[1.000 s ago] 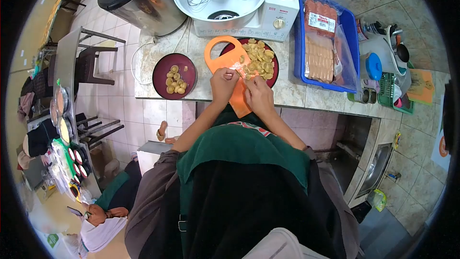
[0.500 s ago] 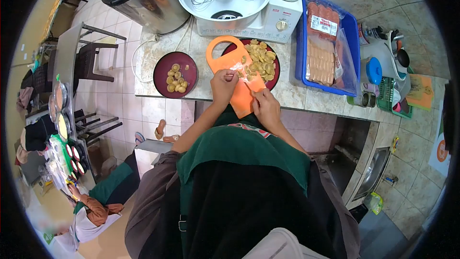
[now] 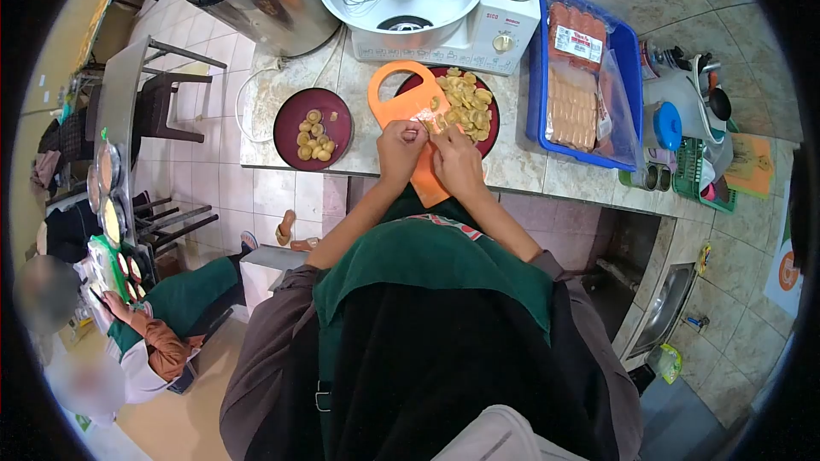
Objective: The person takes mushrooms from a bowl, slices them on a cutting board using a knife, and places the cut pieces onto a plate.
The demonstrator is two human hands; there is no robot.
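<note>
Both hands meet over the orange board

From my remote seat I take the board as my clock centre, with twelve away from the wearer. The flat orange plastic cutting board with a looped handle (image 3: 408,108) points its handle toward eleven and juts past the edge of the pale marbled counter (image 3: 363,156). The left hand (image 3: 400,154) sits on its nine o'clock side, the right hand (image 3: 459,160) on its three; both have fingers curled inward, nearly meeting. I cannot tell how tightly they close or what they grip. At nine, a round maroon plate (image 3: 289,119) carries whole tan mushrooms (image 3: 317,130). At one, partly under the board, a second maroon plate (image 3: 485,143) bears a heap of tan mushroom slices (image 3: 465,102). I see a white mixer with wire whisks (image 3: 506,21) at twelve and a blue plastic tray (image 3: 536,77) of packaged sausages (image 3: 571,115) at two
</note>
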